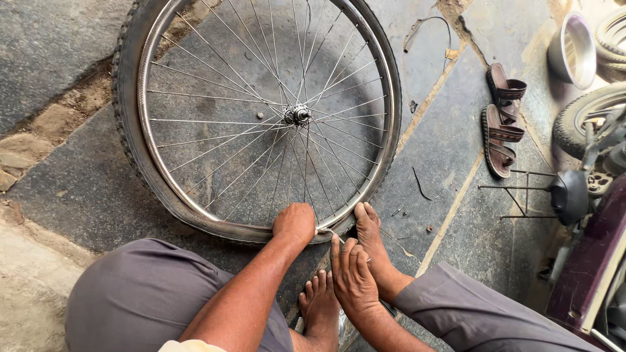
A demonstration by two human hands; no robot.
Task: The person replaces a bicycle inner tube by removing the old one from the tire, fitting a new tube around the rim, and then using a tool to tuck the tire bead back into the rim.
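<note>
Your left hand (295,225) is clenched in a fist and pressed down on the near edge of the bicycle wheel (261,117), right where the black tyre (124,98) meets the silver rim (147,124). Your right hand (352,274) sits just beside it, fingers curled around a thin metal lever (328,232) whose tip reaches the rim between your two hands (how far it goes under the tyre you cannot tell from here). The wheel lies flat on the grey stone floor (450,143) in front of you, its spokes fanning out from the hub (298,115). Your right foot (369,228) presses its toes on the tyre next to the lever, and your left foot (319,303) rests on the floor below your hands. A pair of brown sandals (503,120) lies well apart to the right, near a metal bowl (572,49) and part of a parked two-wheeler (590,195).
</note>
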